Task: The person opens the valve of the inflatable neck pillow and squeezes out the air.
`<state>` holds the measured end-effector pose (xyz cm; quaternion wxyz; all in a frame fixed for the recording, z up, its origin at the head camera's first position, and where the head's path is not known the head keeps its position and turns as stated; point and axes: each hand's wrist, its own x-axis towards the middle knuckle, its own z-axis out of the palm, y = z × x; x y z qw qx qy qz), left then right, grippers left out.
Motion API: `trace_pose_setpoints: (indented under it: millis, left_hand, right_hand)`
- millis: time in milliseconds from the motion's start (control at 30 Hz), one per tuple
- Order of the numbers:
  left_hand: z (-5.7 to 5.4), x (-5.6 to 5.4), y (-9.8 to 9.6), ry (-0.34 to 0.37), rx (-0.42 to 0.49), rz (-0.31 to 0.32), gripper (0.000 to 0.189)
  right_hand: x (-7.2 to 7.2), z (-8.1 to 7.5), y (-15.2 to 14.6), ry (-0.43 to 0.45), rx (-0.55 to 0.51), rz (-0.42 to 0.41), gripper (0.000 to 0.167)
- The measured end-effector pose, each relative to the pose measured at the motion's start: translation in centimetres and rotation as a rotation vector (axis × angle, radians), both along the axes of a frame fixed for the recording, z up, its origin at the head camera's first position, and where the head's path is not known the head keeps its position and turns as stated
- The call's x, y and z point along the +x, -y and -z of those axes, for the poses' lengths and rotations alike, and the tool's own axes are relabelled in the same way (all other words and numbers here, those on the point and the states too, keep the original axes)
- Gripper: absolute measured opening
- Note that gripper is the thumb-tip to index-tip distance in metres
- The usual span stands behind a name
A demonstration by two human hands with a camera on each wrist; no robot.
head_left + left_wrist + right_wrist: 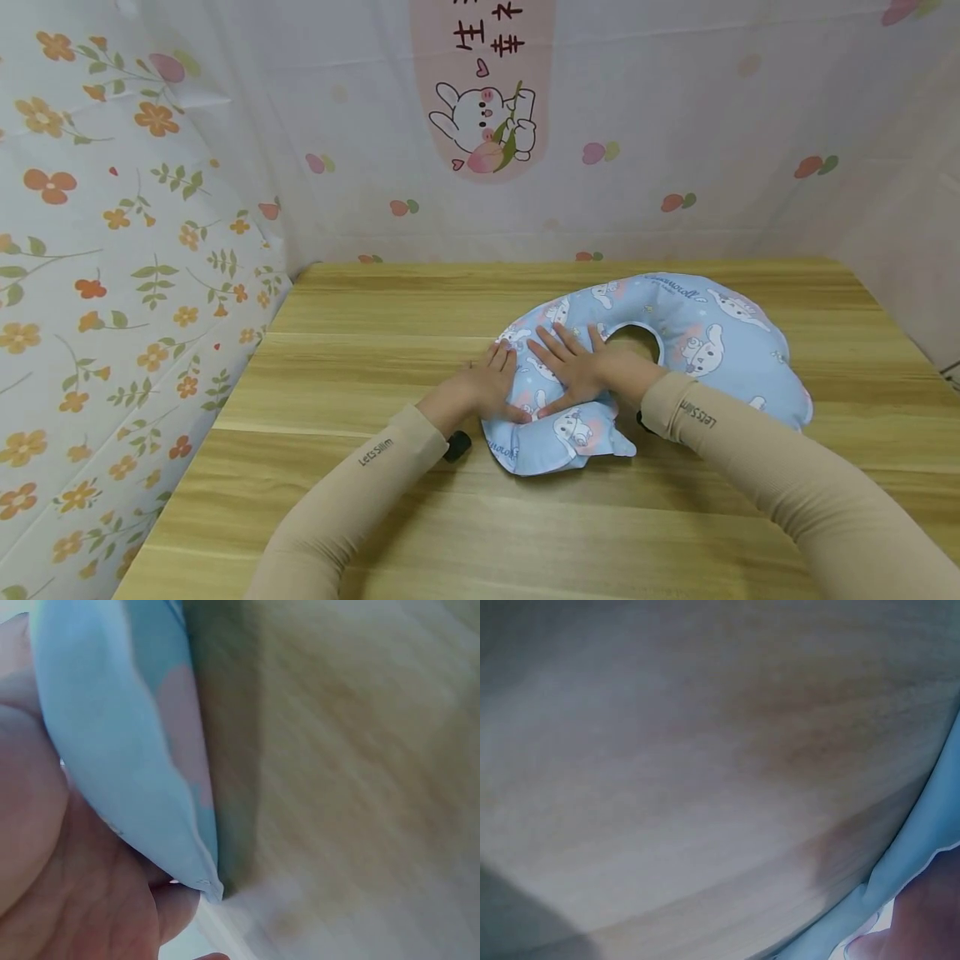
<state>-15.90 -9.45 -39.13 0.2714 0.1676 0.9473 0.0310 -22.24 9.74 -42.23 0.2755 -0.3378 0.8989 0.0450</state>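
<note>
Past the sleeves [360,492], the pillow [720,350] lies under the left hand [483,390], straight-fingered at its edge, and the right hand [576,371], spread wide, neither gripping, on a desk [390,325] where even palm pressure should best prevent bunching.

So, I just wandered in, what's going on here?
A person in beige sleeves is handling a light blue, curved cushion with a white cartoon print. It lies on a wood-grain table. The left hand and right hand both rest on its left part, the right with fingers spread. The rest of the cushion curves away to the right.
</note>
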Motion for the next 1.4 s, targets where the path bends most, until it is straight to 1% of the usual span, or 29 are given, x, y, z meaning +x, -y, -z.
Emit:
trace_pose_setpoints:
  millis: [100, 200, 367, 500, 600, 700, 767, 867, 933, 967, 1067, 1133, 1233, 1300, 1400]
  left_hand:
    - [0.1, 0.0, 0.1, 0.001, -0.007, 0.007, 0.108]
    - [0.3, -0.1, 0.2, 0.001, -0.012, 0.011, 0.108]
    - [0.5, -0.5, 0.0, -0.008, 0.016, 0.024, 0.108]
    - [0.4, -0.9, 0.3, -0.013, 0.075, 0.028, 0.1]
    - [0.2, -1.5, 0.8, -0.034, 0.142, 0.001, 0.091]
    - [-0.2, -2.3, 1.2, -0.099, 0.221, -0.043, 0.078]
    - [-0.4, -3.0, 1.3, -0.149, 0.295, -0.077, 0.065]
    - [-0.9, -4.2, 1.2, -0.211, 0.406, -0.135, 0.048]
    - [-1.0, -5.0, 1.0, -0.234, 0.46, -0.166, 0.039]
    - [-1.1, -5.4, 0.9, -0.24, 0.472, -0.181, 0.037]
    - [-1.0, -6.2, 0.6, -0.217, 0.489, -0.208, 0.029]
    - [-1.0, -6.4, 0.5, -0.174, 0.496, -0.205, 0.022]
    - [-1.0, -6.4, 0.4, -0.116, 0.509, -0.188, 0.014]
    - [-1.0, -6.2, 0.3, -0.096, 0.505, -0.177, 0.013]
    - [-1.0, -5.9, 0.3, -0.09, 0.482, -0.186, 0.015]
  right_hand:
    - [0.0, 0.0, -0.1, 0.009, -0.009, 0.004, 0.124]
    - [0.1, -0.3, -0.1, 0.025, -0.014, 0.003, 0.123]
    - [0.3, -1.7, -0.7, 0.043, -0.093, 0.008, 0.117]
    - [0.6, -2.9, -1.2, 0.054, -0.168, 0.025, 0.103]
    - [1.0, -3.7, -1.7, 0.046, -0.234, 0.025, 0.091]
    - [1.5, -4.4, -2.4, 0.014, -0.3, 0.014, 0.081]
    - [2.0, -4.8, -2.9, -0.005, -0.349, 0.006, 0.076]
    - [2.9, -5.3, -3.4, -0.04, -0.391, -0.018, 0.073]
    - [3.7, -5.3, -3.5, -0.062, -0.393, -0.039, 0.073]
    - [4.0, -5.3, -3.5, -0.07, -0.388, -0.048, 0.074]
    - [5.3, -5.3, -3.1, -0.075, -0.369, -0.064, 0.077]
    - [6.1, -5.3, -2.9, -0.057, -0.351, -0.066, 0.077]
    - [7.4, -5.4, -2.8, -0.016, -0.32, -0.081, 0.074]
    - [8.2, -5.4, -2.7, 0.015, -0.282, -0.095, 0.073]
    - [9.2, -5.1, -2.5, 0.039, -0.231, -0.111, 0.076]
